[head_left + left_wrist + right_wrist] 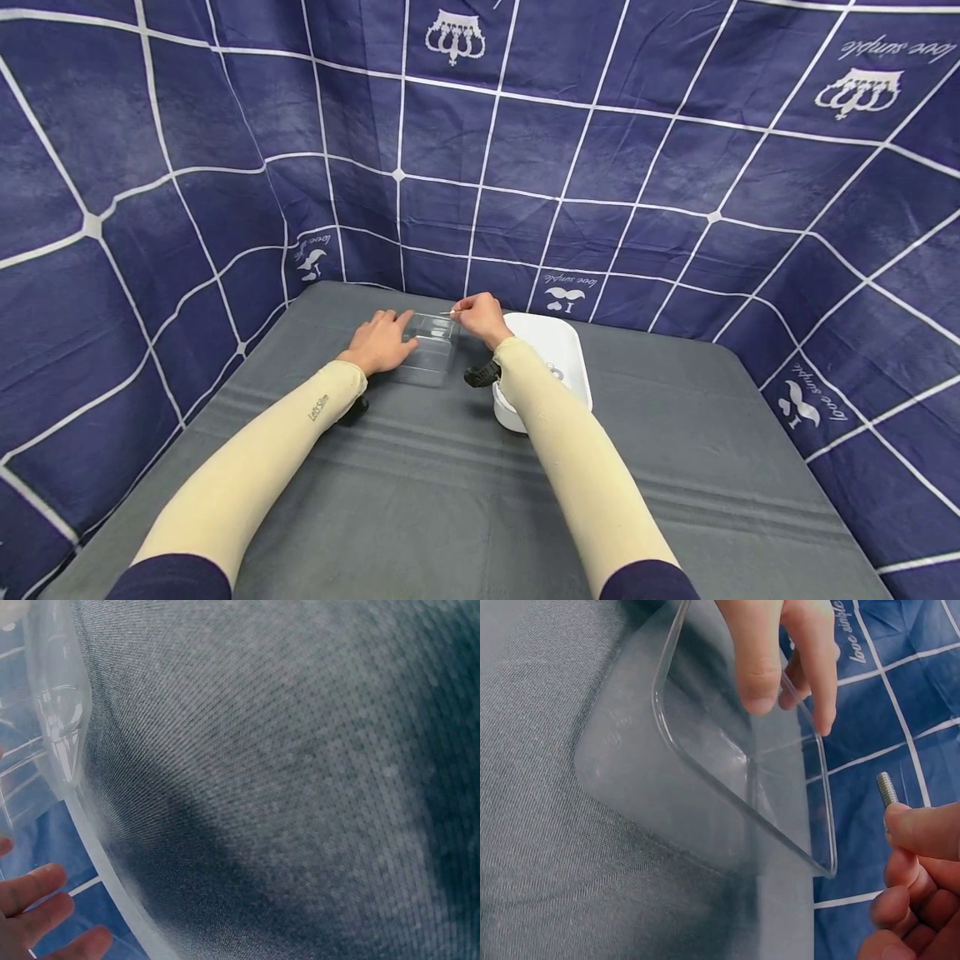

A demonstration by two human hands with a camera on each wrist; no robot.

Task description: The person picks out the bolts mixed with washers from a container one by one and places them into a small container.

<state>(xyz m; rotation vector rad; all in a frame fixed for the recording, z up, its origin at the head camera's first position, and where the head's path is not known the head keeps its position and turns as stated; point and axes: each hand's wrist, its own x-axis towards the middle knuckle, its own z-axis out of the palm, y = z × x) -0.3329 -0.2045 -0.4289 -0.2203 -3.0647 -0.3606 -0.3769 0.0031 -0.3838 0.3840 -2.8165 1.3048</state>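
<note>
Toward the far edge of the grey table (487, 500), a clear container (427, 364) stands left of a white tub (566, 337). The left hand (380, 342) rests at the container's rim, fingers extended and spread. The right hand (482, 317) pinches a threaded metal screw (886, 787) between thumb and forefinger, near the container's far right corner. The right sleeve (577, 450) crosses the white tub and partly obstructs its interior; grey ring-shaped parts (556, 372) are visible there. Lettering on the left sleeve (262, 467) reads "Let's Slim". Blue gridded fabric (600, 167) surrounds the table, printed "love simple", inverted in the head view, with crown and moustache motifs.
</note>
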